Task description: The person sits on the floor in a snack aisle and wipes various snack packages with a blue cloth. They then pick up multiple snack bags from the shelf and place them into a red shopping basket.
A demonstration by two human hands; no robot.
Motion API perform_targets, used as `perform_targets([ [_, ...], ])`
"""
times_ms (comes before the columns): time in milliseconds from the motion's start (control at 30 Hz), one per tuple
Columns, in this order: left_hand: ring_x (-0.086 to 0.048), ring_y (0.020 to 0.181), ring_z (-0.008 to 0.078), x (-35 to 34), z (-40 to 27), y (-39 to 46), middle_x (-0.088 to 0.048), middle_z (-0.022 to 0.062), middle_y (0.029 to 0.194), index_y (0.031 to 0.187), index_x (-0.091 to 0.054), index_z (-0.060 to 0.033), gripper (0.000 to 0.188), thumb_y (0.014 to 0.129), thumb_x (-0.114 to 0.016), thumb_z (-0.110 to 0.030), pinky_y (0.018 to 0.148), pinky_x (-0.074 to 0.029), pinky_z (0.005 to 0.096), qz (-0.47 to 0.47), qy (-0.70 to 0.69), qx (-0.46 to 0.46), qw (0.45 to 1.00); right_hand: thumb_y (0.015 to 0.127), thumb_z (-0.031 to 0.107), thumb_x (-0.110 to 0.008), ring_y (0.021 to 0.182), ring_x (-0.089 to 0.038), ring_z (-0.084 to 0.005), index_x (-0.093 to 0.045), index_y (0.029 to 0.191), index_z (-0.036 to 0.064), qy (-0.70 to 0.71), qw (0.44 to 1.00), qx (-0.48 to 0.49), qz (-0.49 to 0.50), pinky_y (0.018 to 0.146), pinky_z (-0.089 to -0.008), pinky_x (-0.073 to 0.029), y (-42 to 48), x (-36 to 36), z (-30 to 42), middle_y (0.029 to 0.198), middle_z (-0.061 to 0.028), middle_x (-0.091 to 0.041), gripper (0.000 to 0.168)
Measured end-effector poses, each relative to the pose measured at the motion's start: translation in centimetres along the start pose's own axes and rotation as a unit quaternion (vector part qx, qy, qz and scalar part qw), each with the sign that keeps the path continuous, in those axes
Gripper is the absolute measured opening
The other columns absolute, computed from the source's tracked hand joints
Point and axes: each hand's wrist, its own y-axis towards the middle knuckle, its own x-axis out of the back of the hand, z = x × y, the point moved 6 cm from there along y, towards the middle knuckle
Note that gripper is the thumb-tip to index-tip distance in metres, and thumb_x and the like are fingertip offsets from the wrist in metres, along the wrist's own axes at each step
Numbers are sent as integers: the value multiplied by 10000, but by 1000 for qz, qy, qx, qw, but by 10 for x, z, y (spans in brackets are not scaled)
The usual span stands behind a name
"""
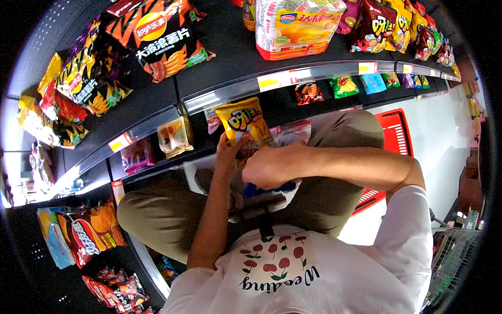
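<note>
A yellow snack bag [244, 115] stands upright in front of me, its face bearing writing. My left hand [230, 149] grips it by its lower left side. Across the bag's lower part comes my right hand [268, 167], its fingers curled and turned from view. Whether those fingers hold anything is hidden. Just under the right hand shows something dark blue [270, 189], mostly covered. My bent knees lie on either side.
Packs of chips [168, 43] and a bagged pastry pack [300, 29] fill the upper shelf, edged by a price rail [235, 92]. Smaller packs [175, 137] sit on the shelf below. A red basket [406, 133] is by my right knee; a wire cart [455, 255] stands behind.
</note>
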Motion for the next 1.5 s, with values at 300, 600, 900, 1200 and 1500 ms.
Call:
perform_targets([
  [300,-640,965,196,-35,39,133,-656,61,1077,1176,-588,-37,438,776,-754,-102,810,-520,362,-1,-35,44,998,732,140,-689,775,-709,-279,-744,843,91,-71,990,28,115,605,-424,-566,4,-23,19,823,-98,-725,133],
  [600,-594,1107,320,-64,37,211,-616,132,1187,1243,-558,-75,412,912,-606,-315,914,-482,493,49,332,-150,930,760,203,-688,847,-695,-229,-759,913,163,-93,984,11,151,637,-385,-532,-9,-11,20,918,-25,-729,173],
  [900,-589,1119,309,-37,59,231,-622,131,1192,1236,-574,-81,404,923,-581,-337,945,-453,461,-50,576,-200,791,762,226,-680,824,-682,-231,-759,897,168,-111,985,15,128,645,-400,-520,-10,-8,18,885,-21,-722,166],
  [1200,-583,1131,299,-38,67,229,-628,130,1197,1229,-590,-88,402,935,-555,-359,976,-425,430,-135,691,-266,658,747,215,-680,830,-677,-234,-756,901,154,-100,986,10,130,614,-398,-511,-7,-5,17,891,-28,-719,182],
  [1500,-483,1243,370,-90,43,195,-536,149,1324,1336,-495,-99,507,979,-437,-455,1017,-364,535,-50,679,-219,698,778,239,-667,929,-669,-254,-738,1017,140,-181,978,47,88,721,-426,-535,-21,-2,23,1015,-44,-711,269],
])
